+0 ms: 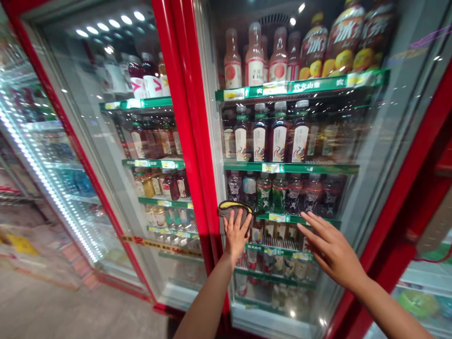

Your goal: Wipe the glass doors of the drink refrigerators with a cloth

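My left hand (237, 231) holds a folded grey cleaning cloth (229, 213) with a yellow inner side. Its fingers are spread over the cloth, pressing it against the right glass door (332, 141) beside the red frame. To the right, my right hand (326, 247) hovers in front of the same door with fingers outstretched and nothing in it. Whether its fingertips touch the glass, I cannot tell. Behind the glass, several dark bottles with white labels (280, 136) stand on a green-edged shelf (289, 168). Green bottles (278, 194) sit one shelf lower.
A red upright frame (187, 117) divides this door from the left glass door (106, 117), which covers more shelved drinks. A lit open cooler (60, 165) stands further left. Grey floor (116, 308) shows below. More shelving with green items (418, 301) is at lower right.
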Tool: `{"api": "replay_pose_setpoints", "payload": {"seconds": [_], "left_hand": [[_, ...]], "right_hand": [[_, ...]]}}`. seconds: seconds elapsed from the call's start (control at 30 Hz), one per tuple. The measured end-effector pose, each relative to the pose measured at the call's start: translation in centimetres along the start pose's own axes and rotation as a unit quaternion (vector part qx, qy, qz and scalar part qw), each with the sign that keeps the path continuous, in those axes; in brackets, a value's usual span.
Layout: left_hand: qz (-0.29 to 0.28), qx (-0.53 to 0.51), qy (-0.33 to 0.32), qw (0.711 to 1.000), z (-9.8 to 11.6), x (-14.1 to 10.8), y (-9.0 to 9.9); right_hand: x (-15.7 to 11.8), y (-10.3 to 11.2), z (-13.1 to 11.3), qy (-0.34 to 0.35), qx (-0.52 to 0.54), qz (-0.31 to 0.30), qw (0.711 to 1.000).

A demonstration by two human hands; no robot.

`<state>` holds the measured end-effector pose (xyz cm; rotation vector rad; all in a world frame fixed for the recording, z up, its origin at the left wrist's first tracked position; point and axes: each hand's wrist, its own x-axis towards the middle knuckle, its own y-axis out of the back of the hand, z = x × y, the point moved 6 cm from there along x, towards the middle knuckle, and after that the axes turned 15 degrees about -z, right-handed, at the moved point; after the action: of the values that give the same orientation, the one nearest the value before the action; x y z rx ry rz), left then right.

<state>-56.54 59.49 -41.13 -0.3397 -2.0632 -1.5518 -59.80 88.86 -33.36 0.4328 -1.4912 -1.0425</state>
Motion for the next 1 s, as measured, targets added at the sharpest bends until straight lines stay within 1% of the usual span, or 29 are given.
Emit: {"api": "replay_pose_setpoints", "payload": {"seconds": [0.03,0.07,0.1,0.17,0.27,0.3,0.33,0.37,0.4,0.43,0.47,0.5,0.57,0.63,0.7,0.77,0.8,0.83,0.87,0.9,0.93,1.0], "left_hand": [[-0.002,0.009,-0.029,1.000,-0.1,-0.6,-0.5],[0.003,0.020,-0.064,0.998,-0.2,-0.7,-0.6],[0.017,0.033,-0.101,0.994,-0.3,-0.5,-0.3],[0.060,0.058,-0.179,0.980,-0.6,0.6,1.7],[0.114,0.075,-0.283,0.949,-1.3,2.1,6.1],[0.123,0.074,-0.301,0.943,-1.5,2.1,7.5],[0.126,0.072,-0.304,0.942,-1.9,1.8,8.7],[0.122,0.069,-0.294,0.946,-2.4,1.4,9.5],[0.114,0.065,-0.269,0.954,-3.0,0.8,10.0],[0.099,0.062,-0.234,0.965,-3.7,0.1,10.0],[0.080,0.059,-0.196,0.976,-4.5,-0.6,9.5],[0.060,0.056,-0.159,0.984,-5.4,-1.4,8.5],[0.021,0.058,-0.110,0.992,-7.0,-2.9,5.5],[-0.004,0.064,-0.092,0.994,-8.1,-4.7,1.8],[-0.006,0.069,-0.086,0.994,-8.5,-6.9,-1.7],[0.003,0.073,-0.086,0.994,-8.4,-9.2,-4.2],[0.006,0.075,-0.086,0.993,-8.3,-10.1,-4.8],[0.007,0.079,-0.088,0.993,-8.1,-10.6,-5.1],[0.007,0.083,-0.089,0.993,-7.9,-10.8,-4.9],[0.007,0.089,-0.088,0.992,-7.7,-10.5,-4.3],[0.010,0.093,-0.083,0.992,-7.7,-9.8,-3.4],[0.024,0.096,-0.049,0.994,-8.0,-7.3,-0.8]], "right_hand": [[0.2,-0.5,-0.4,0.002,-0.003,-0.005,1.000],[0.4,-0.9,-0.9,0.003,-0.006,-0.010,1.000],[0.7,-1.3,-1.3,0.005,-0.007,-0.014,1.000],[1.4,-1.9,-2.1,0.004,-0.005,-0.013,1.000],[2.5,-2.6,-3.5,-0.002,0.004,0.004,1.000],[2.7,-3.0,-4.0,-0.004,0.008,0.011,1.000],[2.8,-3.4,-4.6,-0.006,0.013,0.016,1.000],[2.8,-3.9,-5.0,-0.009,0.018,0.019,1.000],[2.7,-4.5,-5.5,-0.012,0.021,0.021,0.999],[2.6,-5.1,-5.8,-0.014,0.022,0.021,0.999],[2.4,-5.7,-6.1,-0.016,0.021,0.020,0.999],[2.1,-6.3,-6.4,-0.017,0.017,0.016,1.000],[1.7,-7.5,-6.6,-0.015,0.006,0.006,1.000],[1.1,-8.3,-6.5,-0.014,0.000,-0.002,1.000],[0.4,-8.9,-6.2,-0.017,0.003,0.000,1.000],[-0.5,-9.4,-5.8,-0.018,0.011,0.006,1.000],[-1.0,-9.5,-5.6,-0.015,0.014,0.011,1.000],[-1.5,-9.6,-5.4,-0.009,0.013,0.016,1.000],[-2.0,-9.8,-5.3,-0.001,0.012,0.018,1.000],[-2.4,-9.9,-5.0,0.008,0.009,0.018,1.000],[-2.7,-10.0,-4.8,0.016,0.007,0.017,1.000],[-3.0,-10.3,-4.1,0.021,0.009,0.014,1.000]]}}
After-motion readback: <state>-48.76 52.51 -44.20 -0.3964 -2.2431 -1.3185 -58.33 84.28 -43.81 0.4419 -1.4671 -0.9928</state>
